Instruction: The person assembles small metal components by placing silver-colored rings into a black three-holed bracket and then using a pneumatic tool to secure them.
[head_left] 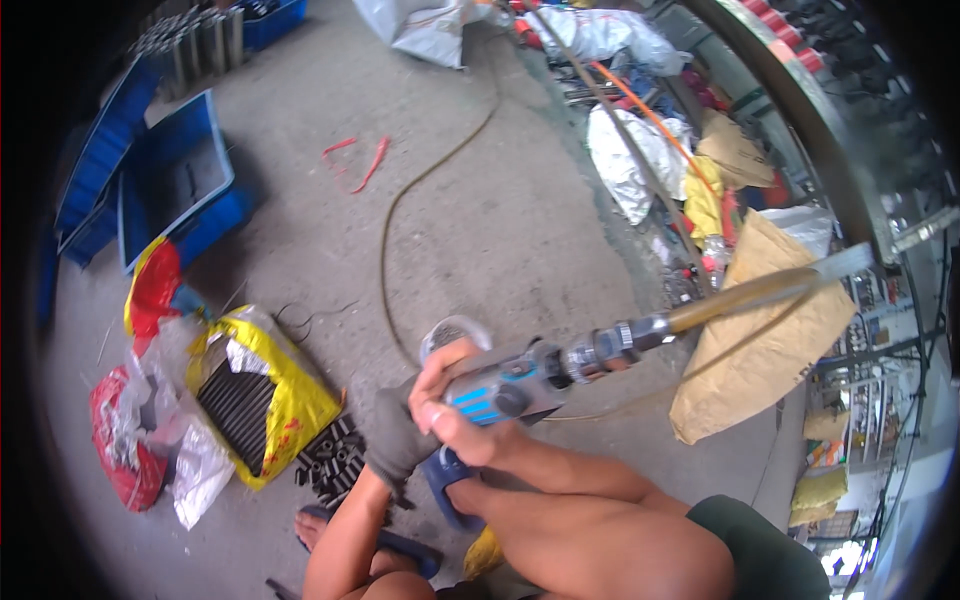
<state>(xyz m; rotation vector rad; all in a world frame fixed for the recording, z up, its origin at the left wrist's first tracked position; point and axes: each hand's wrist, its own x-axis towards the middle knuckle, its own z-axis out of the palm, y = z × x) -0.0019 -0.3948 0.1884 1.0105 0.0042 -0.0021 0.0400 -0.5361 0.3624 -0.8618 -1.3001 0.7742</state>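
Observation:
My right hand [452, 408], bare, grips the grey body of a hand-held air tool [505, 388] with blue stripes. My left hand [397, 440] wears a grey glove and is closed around the tool's front end from below, and whether it also holds a small piece is hidden. A round disc-like head [455, 330] shows just above my fingers. A metal coupling [605, 348] at the tool's rear joins a yellowish hose [745, 293] that runs up to the right.
An open yellow sack [275, 400] of dark metal tubes lies to my left, with loose short tubes [330, 462] beside it. Red bags [120, 445], blue crates [175, 180], a floor cable [395, 215] and a brown sack [765, 350] surround me. My sandalled foot [320, 525] is below.

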